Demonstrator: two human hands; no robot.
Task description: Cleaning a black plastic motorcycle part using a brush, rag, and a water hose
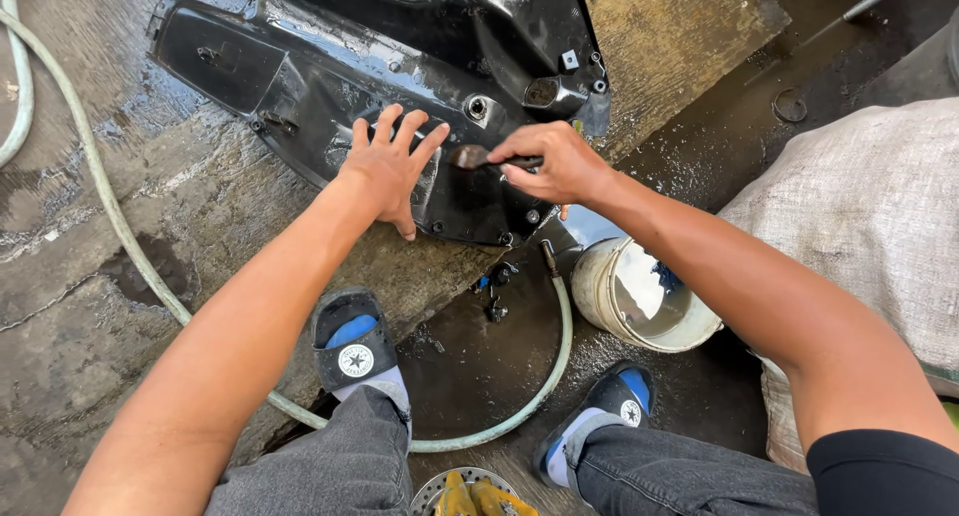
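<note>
A wet black plastic panel (330, 66) is laid on the soaked concrete floor (90, 306), far from the feet. It is pressed flat by the left hand (388, 166), fingers spread wide. A small brush (478, 157) is pinched in the closed right hand (557, 163) against the panel. A pale hose (120, 226) is curled near; a white bucket (609, 301) is stood right.
</note>
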